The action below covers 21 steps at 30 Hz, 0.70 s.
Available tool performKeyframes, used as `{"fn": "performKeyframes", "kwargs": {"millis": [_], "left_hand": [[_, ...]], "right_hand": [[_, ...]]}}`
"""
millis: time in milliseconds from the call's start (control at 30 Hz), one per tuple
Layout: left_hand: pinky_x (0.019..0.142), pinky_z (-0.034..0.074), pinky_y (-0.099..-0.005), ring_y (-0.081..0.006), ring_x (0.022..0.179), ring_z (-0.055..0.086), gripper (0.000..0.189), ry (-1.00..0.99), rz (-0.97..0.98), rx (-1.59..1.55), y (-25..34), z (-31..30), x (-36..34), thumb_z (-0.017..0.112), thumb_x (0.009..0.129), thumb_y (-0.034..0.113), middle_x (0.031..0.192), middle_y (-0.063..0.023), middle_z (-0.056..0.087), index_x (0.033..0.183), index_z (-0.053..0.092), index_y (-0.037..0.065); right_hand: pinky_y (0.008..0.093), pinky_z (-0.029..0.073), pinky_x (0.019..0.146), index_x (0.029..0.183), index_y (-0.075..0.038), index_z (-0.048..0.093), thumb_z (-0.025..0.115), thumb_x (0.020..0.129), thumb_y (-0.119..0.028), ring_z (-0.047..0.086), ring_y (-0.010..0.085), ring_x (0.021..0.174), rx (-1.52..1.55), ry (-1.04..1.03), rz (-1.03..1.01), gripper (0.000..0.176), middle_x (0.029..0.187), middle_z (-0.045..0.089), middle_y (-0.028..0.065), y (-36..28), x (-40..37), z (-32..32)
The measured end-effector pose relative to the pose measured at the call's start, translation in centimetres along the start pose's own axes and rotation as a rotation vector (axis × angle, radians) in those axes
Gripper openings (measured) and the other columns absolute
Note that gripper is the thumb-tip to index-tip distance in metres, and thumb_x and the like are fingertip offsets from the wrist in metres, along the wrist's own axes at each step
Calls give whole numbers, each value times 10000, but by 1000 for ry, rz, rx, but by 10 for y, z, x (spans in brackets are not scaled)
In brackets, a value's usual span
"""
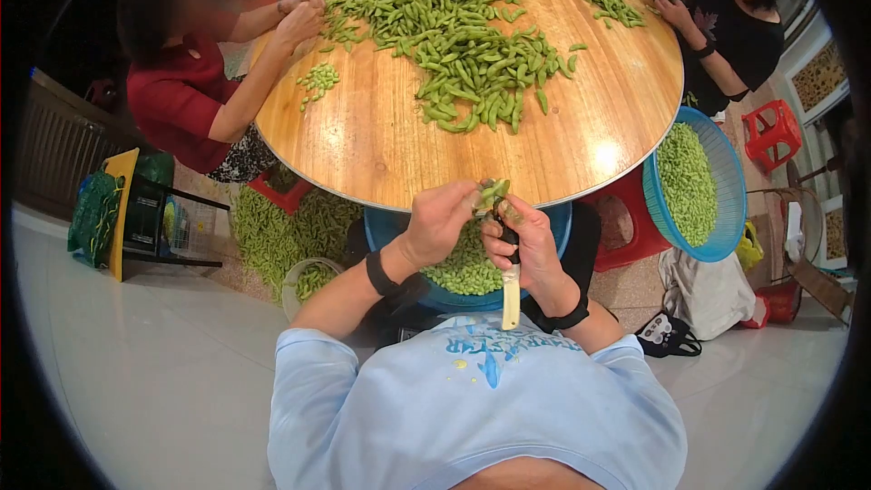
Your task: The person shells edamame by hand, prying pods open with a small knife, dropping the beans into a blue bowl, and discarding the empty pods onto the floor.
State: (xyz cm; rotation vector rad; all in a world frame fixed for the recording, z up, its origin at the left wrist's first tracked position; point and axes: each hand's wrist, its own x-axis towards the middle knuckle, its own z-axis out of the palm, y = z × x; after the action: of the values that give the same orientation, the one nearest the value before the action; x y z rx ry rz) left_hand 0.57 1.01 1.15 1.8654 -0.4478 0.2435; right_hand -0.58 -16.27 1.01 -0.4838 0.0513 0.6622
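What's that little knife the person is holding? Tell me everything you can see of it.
The knife is small, with a pale cream handle pointing down toward the person's light blue shirt. A dark part runs up into the right hand, which grips it; the blade is mostly hidden in that grip. Its upper end reaches the edamame pod pinched by the left hand.

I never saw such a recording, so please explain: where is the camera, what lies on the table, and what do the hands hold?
No machine here: a camera on a person's head looks down at their own two hands. The left hand and right hand together pinch green pods; the right hand also grips a pale-handled tool, perhaps a knife. Ahead is a round wooden table with a heap of pods. A blue basket sits below the hands. A person in red and a person in black sit at the table.
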Motion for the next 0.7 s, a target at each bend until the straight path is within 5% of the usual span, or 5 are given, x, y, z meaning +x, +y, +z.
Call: {"fn": "performKeyframes", "kwargs": {"millis": [133,200,267,500,700], "left_hand": [[573,465,-356,-336,691,600,126,-26,-370,-265,6,4,-2,541,870,18,804,-189,576,972,581,-41],[561,482,-292,-177,637,599,129,-3,12,152,9,6,-3,518,923,41,745,-114,575,981,582,-54],[561,477,-301,-203,642,600,125,-9,42,168,10,7,-5,534,909,33,756,-126,575,982,579,-57],[556,454,-352,-318,653,585,111,-9,165,264,17,7,-15,589,831,-18,759,-174,557,936,569,-49],[525,446,-338,-269,597,578,115,-49,175,221,23,11,-28,606,817,-9,721,-156,555,920,567,-41]], "right_hand": [[214,373,421,1217,-18,511,530,947,-141,470,88,547,-430,79,-189,298,800,570,53,4,6,-21],[229,413,456,1200,2,515,557,928,-110,507,98,576,-697,102,-268,298,809,584,44,4,8,-22],[244,473,579,1158,29,530,606,877,-47,555,111,647,-1046,288,-703,301,816,587,19,7,11,-7],[323,475,617,1058,45,517,632,730,21,580,260,696,-1492,139,-764,349,847,544,159,-8,9,-5],[373,447,574,951,35,503,581,724,56,543,322,656,-1517,76,-734,240,805,506,181,-3,7,-22]]}}
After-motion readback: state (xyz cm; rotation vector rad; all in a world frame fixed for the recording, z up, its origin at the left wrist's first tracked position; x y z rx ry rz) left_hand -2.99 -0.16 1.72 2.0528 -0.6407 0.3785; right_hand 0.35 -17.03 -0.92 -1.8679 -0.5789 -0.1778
